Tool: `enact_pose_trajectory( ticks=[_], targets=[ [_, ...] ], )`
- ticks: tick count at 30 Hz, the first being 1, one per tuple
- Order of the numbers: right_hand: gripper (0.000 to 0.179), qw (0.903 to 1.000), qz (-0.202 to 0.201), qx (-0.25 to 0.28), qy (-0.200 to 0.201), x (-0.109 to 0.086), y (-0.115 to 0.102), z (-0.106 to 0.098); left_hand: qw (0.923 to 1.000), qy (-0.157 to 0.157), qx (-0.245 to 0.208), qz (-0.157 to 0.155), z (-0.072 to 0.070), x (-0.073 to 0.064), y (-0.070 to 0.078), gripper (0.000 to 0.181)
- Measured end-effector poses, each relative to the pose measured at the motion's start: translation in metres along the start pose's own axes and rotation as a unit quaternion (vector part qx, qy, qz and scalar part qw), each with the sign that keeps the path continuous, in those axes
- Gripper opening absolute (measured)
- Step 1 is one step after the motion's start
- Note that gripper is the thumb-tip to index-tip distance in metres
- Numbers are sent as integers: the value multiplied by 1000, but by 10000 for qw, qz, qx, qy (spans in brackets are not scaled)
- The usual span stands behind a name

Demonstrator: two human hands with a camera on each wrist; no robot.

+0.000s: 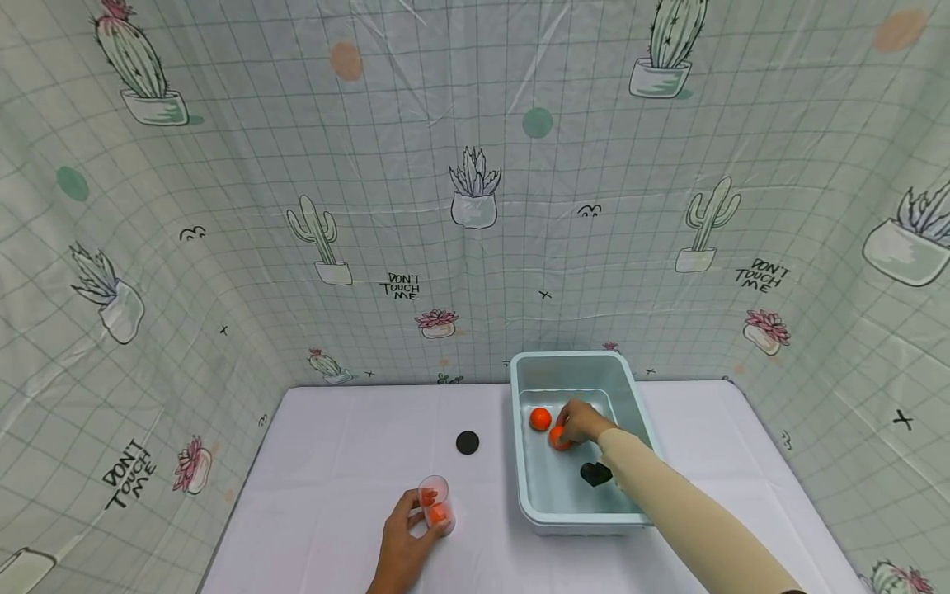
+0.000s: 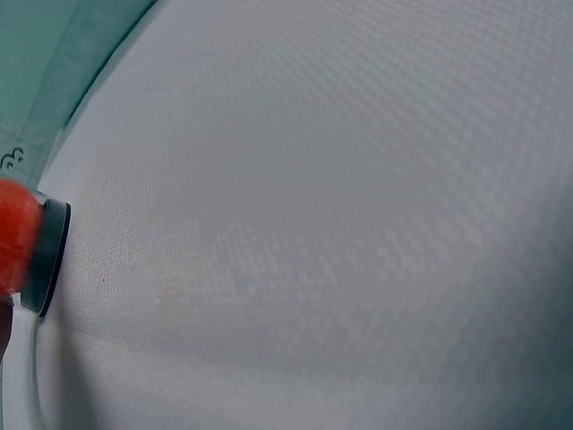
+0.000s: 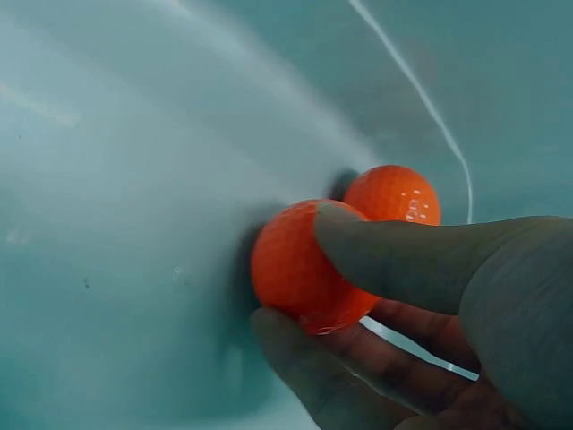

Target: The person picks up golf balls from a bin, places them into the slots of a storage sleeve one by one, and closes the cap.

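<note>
My left hand (image 1: 404, 536) grips a clear cylindrical container (image 1: 434, 485) standing on the table, with orange balls inside. In the left wrist view, an orange ball (image 2: 16, 235) sits against the container's dark end (image 2: 47, 258). Inside the light blue-green bin (image 1: 523, 487), my right hand (image 1: 584, 422) pinches an orange golf ball (image 3: 304, 267) between thumb and fingers; its dimples show in the right wrist view. Another orange golf ball (image 1: 540, 419) lies on the bin floor just beyond it. Nearer my forearm, a black heart-shaped piece (image 1: 595, 473) rests in the bin.
A flat black disc (image 1: 467, 442) lies on the white table (image 1: 334, 462), between the container and the bin. Behind the table hangs a grid-patterned curtain (image 1: 475, 264) printed with cacti, which also runs along both sides.
</note>
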State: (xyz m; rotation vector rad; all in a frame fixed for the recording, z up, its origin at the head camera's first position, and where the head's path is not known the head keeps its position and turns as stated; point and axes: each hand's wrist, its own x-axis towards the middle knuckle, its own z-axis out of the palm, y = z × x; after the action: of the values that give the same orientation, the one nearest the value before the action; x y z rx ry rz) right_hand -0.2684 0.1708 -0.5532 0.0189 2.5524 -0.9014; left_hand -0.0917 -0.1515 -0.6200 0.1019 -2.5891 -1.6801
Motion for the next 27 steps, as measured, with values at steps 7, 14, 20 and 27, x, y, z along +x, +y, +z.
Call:
enact_pose_trajectory(
  ticks=[7,14,20,27],
  targets=[
    [19,9998,45,-50,-174,-7,-5,-9,10000,24,22,24,1,0,-2,50],
    [23,9975,-494,471,-199,-22,-16,-32,9999,25,-95,-30,1,0,-2,51],
    [31,9918,-1060,712,-74,-45,-25,-55,10000,2,-32,-54,0,0,-2,51],
    [38,9863,-1490,689,165,-74,-36,-69,9999,40,-64,75,0,2,-2,50]
  ],
)
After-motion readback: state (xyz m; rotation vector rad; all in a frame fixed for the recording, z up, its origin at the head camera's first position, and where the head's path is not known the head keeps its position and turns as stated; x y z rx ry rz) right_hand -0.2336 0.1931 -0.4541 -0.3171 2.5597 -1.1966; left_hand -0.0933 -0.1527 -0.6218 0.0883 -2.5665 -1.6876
